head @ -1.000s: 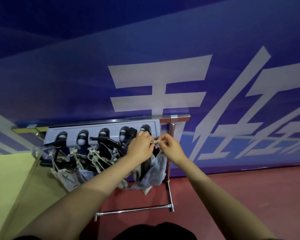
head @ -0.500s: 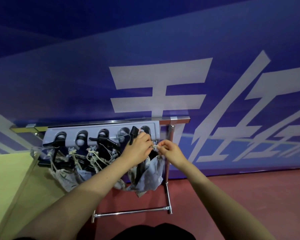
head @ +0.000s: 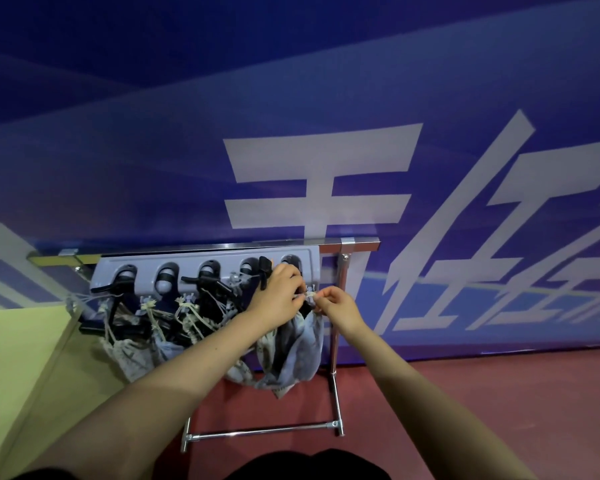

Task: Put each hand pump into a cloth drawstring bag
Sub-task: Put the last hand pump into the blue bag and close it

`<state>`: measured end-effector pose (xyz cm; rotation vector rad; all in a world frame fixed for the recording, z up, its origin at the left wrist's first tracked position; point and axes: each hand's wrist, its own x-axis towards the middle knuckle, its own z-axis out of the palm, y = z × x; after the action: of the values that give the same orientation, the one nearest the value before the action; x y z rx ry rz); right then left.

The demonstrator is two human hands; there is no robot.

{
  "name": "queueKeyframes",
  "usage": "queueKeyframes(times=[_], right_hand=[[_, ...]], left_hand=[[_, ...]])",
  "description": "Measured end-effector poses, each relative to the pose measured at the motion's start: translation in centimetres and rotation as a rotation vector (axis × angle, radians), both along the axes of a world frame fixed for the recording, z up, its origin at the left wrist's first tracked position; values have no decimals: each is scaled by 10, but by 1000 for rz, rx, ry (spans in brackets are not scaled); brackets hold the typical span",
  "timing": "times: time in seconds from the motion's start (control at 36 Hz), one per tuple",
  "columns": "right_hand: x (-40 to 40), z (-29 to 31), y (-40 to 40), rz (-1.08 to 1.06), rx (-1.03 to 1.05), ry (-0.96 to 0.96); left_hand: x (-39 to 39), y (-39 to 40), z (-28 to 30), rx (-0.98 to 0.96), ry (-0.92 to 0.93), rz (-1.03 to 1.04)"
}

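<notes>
A: Where is the work item lying relative to the grey holder rail [head: 201, 263]?

B: The rightmost cloth drawstring bag [head: 300, 351] is hanging below the rail's right end, its long axis running roughly vertical. A black hand pump [head: 264, 277] is protruding beside that end; how far it is sitting inside the bag cannot be told.

A: What are the hands doing?

B: Both are meeting at the drawstring [head: 310, 295], just under the rail's right end. The left hand [head: 278, 299] is curling over the bag mouth and appears to be pinching the cord. The right hand [head: 336, 306] is pinching the same cord from the right side. They are almost touching, so neither is clearly nearer.

A: What is the next move depending on?

B: Probably on pulling the cord sideways, away from the mouth, to cinch it.

A: Any legible writing?

B: Large white characters are showing on the blue wall banner [head: 326, 188] above the rail, cut off at the frame edge. No brand is readable.
</notes>
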<state>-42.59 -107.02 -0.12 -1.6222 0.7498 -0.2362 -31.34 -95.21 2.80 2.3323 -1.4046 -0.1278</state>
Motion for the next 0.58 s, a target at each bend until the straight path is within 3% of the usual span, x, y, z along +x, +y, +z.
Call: queueKeyframes(times=[0.17,0.33,0.47,0.58], right_hand=[[0,-4,2,-17,-50,42],[-2,-1,3,-20,-48,59],[-8,0,3,-17,-48,57],[-12,1,5,-33,-36,48]], left_hand=[[3,-12,30,-52,138,84],[11,-11,41,54,328,74],[5,-7,45,-1,642,98],[1,-3,44,-15,728,82]])
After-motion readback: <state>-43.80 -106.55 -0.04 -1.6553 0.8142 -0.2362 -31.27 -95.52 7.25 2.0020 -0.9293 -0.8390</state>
